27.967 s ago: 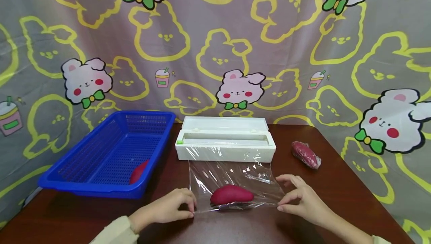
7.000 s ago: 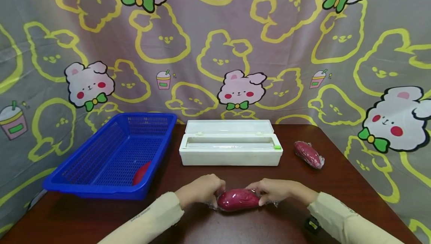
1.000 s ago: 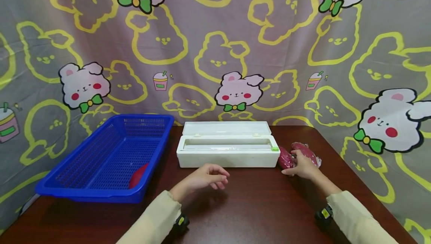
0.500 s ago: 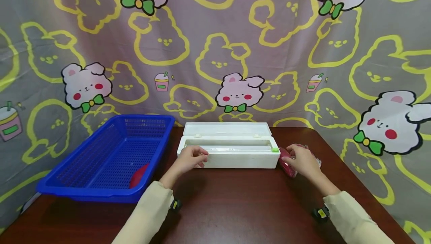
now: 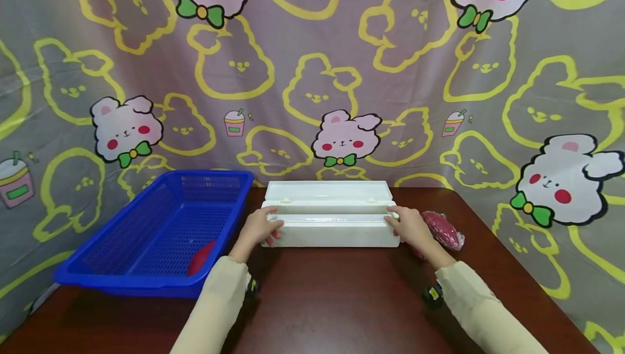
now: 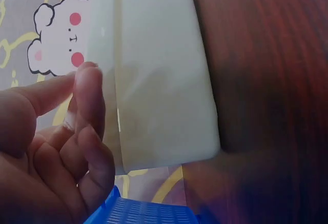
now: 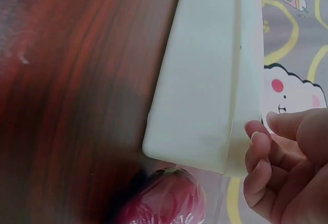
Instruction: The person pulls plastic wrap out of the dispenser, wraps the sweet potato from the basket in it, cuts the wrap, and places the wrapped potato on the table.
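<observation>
A white cling film box stands at the back middle with its lid raised. My left hand is at its left end, fingertips over the front rim. At the opposite end, my right hand has its thumb and fingers at the rim. In the left wrist view the left fingers are loosely bent beside the box edge. The right fingers look much the same in the right wrist view. Two film-wrapped dark red pieces, shaped like sweet potatoes, lie to the right: one in plain sight, another mostly hidden behind my right hand.
The blue plastic basket stands on the left, with one bare red piece inside. A patterned curtain hangs behind the brown table.
Film earlier stretched from the box under a red piece; both hands then wrapped it. The right hand set it beside the other and let go. Both hands have since moved to the box.
</observation>
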Demonstrator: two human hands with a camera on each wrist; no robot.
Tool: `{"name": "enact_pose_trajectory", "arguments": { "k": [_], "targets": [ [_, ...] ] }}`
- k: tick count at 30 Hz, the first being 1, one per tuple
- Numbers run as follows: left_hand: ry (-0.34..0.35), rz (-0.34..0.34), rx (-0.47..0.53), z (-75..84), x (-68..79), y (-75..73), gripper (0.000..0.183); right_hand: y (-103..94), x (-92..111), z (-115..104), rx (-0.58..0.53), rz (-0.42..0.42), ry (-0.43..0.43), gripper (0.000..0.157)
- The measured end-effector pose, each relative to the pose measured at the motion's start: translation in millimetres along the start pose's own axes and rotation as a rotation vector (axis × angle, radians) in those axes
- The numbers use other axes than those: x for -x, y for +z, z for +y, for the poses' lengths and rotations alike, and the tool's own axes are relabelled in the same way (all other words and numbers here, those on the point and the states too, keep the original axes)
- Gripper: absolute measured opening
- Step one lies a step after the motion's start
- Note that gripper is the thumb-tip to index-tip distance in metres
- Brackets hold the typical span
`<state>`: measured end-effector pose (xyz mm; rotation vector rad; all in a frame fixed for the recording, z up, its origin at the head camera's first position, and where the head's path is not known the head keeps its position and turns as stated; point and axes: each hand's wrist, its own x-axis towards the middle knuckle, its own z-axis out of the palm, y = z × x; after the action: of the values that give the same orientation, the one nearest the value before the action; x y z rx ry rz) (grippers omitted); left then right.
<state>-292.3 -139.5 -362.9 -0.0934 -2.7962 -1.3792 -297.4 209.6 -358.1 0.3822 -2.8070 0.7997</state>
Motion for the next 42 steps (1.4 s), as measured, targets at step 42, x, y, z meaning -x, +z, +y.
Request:
{"name": "enact_pose_trajectory", "arguments": {
  "k": [42],
  "targets": [
    [-0.133, 0.084, -0.119, 16.3, -13.1, -0.1, 0.019, 1.2, -24, -20, -0.098, -0.053, 0.125, 0.025]
  ]
}}
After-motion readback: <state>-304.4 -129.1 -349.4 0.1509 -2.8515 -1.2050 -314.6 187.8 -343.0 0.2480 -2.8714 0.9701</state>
